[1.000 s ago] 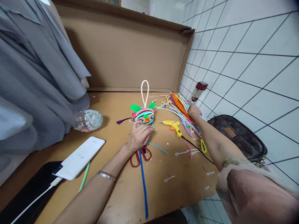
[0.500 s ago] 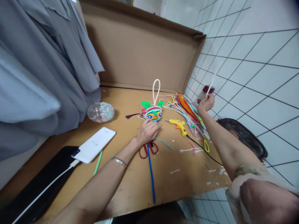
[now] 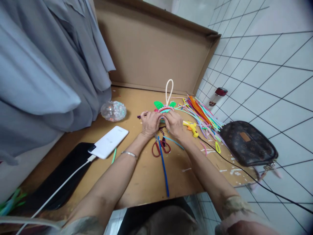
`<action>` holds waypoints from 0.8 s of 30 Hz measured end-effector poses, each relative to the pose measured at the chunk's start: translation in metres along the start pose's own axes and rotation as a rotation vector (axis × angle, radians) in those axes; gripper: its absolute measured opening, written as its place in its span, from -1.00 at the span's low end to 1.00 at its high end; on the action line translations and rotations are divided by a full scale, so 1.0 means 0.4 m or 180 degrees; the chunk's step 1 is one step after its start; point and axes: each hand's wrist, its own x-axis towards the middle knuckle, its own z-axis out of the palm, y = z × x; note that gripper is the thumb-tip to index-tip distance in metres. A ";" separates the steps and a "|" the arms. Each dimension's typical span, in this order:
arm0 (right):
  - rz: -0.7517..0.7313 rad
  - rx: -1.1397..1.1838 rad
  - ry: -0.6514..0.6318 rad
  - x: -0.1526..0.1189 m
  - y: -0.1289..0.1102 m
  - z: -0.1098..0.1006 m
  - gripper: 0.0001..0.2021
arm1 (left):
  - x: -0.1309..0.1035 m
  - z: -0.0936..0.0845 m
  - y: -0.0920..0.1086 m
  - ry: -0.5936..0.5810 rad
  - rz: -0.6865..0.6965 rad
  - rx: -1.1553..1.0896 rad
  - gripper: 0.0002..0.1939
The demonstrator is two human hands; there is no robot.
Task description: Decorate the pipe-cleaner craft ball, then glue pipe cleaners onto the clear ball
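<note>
Both of my hands meet over a colourful lion-head ornament (image 3: 167,108) with green leaf-shaped ears, a pink fringe and a white loop (image 3: 169,91) rising from its top. My left hand (image 3: 151,124) has its fingers closed around the ornament's left side. On the right side, my right hand (image 3: 173,123) pinches it with bent fingers. The ornament's face is mostly hidden behind the hands. Below them lie red-handled scissors (image 3: 156,149) and a blue pipe cleaner (image 3: 164,174). A yellow glue gun (image 3: 192,127) rests just right of my right hand, its nozzle covered by that hand.
A bundle of coloured pipe cleaners (image 3: 199,111) lies at the right, near a brown patterned bag (image 3: 249,143) and a red-lidded bottle (image 3: 216,97). To the left are a clear plastic-wrapped ball (image 3: 113,111), a white phone (image 3: 110,142) on a cable, and grey cloth (image 3: 80,65). Cardboard (image 3: 156,49) stands behind.
My right hand has come back from the far right, where it held a thin pale strand near the bottle, to the ornament. My left hand stays at the ornament. The view has shifted slightly.
</note>
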 end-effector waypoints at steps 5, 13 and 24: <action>0.0556 0.0236 0.0093 -0.057 -0.009 0.020 -0.68 | 0.004 -0.008 -0.008 -0.0395 0.0241 -0.0023 -0.58; 0.1103 0.0145 0.0249 -0.121 0.013 0.012 -0.67 | -0.003 0.001 -0.027 -0.0566 0.0101 -0.0267 -0.60; 0.1910 0.0464 0.0780 -0.147 0.044 -0.025 -0.72 | -0.012 -0.018 -0.078 -0.0360 -0.0697 -0.0098 -0.74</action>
